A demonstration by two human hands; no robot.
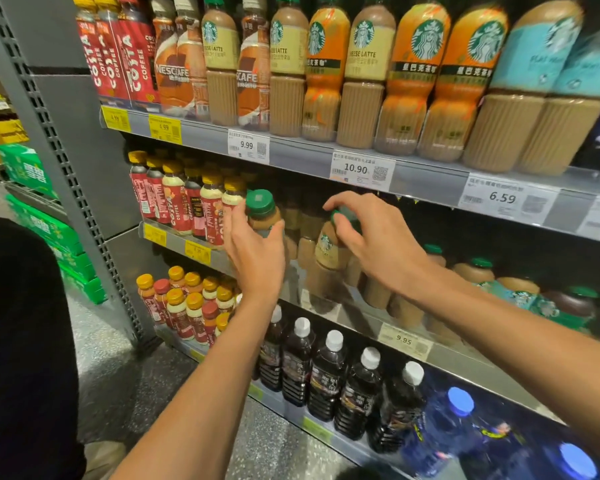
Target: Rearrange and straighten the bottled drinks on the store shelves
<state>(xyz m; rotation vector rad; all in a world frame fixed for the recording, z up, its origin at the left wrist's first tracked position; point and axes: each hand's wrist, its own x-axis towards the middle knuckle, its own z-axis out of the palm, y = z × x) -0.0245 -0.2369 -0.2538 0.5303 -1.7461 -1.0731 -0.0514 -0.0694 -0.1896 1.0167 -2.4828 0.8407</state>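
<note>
Straightening is under way on the second shelf (326, 299): left hand (253, 251) grasps a green-capped bottle (262, 216) near the front edge, right hand (371, 244) grips the cap of the neighbouring Starbucks bottle (329, 247); next, seat both upright in line.

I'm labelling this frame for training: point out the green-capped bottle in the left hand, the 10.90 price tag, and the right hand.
green-capped bottle (260, 201): head view, cap top.
10.90 price tag (361, 169): head view, printed face.
right hand (378, 240): head view, back of hand.
</note>
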